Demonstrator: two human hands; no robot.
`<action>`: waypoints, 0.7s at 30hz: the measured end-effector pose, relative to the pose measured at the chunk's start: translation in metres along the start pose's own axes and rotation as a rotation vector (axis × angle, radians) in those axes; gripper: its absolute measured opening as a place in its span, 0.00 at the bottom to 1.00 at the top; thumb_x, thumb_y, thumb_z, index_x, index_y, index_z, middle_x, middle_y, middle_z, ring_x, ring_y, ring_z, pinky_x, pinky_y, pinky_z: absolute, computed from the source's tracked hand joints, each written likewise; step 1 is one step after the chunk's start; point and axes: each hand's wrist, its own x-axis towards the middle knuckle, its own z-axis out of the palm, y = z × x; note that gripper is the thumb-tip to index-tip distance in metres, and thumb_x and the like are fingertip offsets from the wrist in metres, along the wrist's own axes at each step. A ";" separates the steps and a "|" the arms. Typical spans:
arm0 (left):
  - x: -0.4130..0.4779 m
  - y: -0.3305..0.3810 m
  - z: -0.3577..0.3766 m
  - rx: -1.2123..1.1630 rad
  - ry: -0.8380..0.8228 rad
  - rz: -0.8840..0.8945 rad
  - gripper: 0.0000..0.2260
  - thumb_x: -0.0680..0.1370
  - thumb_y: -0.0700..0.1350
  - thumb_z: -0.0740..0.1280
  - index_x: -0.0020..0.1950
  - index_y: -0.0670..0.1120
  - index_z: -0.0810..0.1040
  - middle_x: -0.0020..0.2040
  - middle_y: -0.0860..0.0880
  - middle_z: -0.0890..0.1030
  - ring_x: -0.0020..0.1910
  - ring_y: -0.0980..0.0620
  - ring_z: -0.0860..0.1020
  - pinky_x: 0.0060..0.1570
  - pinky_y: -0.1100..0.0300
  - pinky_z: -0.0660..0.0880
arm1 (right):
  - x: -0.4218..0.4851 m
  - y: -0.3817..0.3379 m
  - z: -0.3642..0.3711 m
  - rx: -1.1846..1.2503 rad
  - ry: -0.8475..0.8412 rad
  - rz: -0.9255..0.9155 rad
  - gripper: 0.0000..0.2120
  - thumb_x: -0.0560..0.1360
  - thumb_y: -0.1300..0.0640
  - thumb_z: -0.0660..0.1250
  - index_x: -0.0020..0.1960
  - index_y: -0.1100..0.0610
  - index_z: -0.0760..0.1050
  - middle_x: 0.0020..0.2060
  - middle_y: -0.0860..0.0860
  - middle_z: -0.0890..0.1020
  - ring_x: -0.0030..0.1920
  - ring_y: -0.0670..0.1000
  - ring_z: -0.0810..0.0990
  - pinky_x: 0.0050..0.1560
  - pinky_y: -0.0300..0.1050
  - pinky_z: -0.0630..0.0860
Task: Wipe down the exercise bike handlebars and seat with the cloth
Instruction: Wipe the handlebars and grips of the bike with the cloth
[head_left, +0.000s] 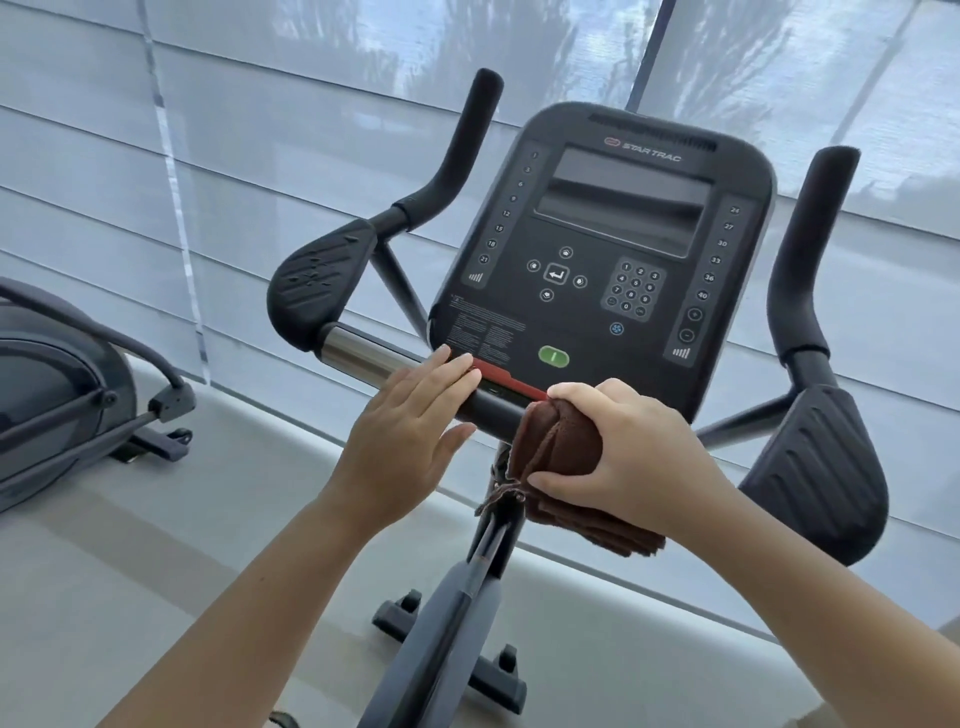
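My right hand (623, 447) grips the brown cloth (561, 447), wrapped round the middle of the handlebar (363, 358) just under the console (597, 249). My left hand (410, 441) lies flat, fingers straight, beside it. I'd squeeze firmly and slide outward, twisting to catch the underside.

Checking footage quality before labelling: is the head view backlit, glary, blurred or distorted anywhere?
Head view: backlit by daylight through the blinds, so the console reads dark, with soft reflections on its screen; blind lines bow slightly from wide-angle distortion; the left hand, right hand and cloth look sharp, no motion blur.
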 end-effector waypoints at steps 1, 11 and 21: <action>0.001 -0.007 -0.002 0.012 -0.001 -0.010 0.19 0.77 0.48 0.56 0.65 0.40 0.71 0.65 0.43 0.74 0.68 0.46 0.65 0.66 0.49 0.58 | 0.005 -0.005 0.002 0.007 0.001 -0.011 0.33 0.61 0.33 0.66 0.64 0.40 0.65 0.49 0.47 0.74 0.49 0.54 0.75 0.49 0.44 0.70; -0.002 -0.066 -0.024 0.076 -0.014 -0.132 0.27 0.78 0.59 0.48 0.65 0.43 0.71 0.65 0.45 0.73 0.68 0.45 0.66 0.64 0.44 0.59 | 0.047 -0.058 0.032 -0.049 0.149 -0.107 0.34 0.67 0.38 0.67 0.69 0.45 0.61 0.55 0.51 0.73 0.47 0.56 0.73 0.48 0.46 0.72; -0.006 -0.089 -0.037 0.158 0.001 -0.105 0.20 0.76 0.50 0.57 0.64 0.41 0.72 0.64 0.44 0.75 0.65 0.44 0.70 0.61 0.41 0.65 | 0.073 -0.079 0.033 0.092 0.102 -0.099 0.34 0.64 0.38 0.69 0.67 0.44 0.63 0.52 0.50 0.73 0.49 0.56 0.75 0.47 0.45 0.69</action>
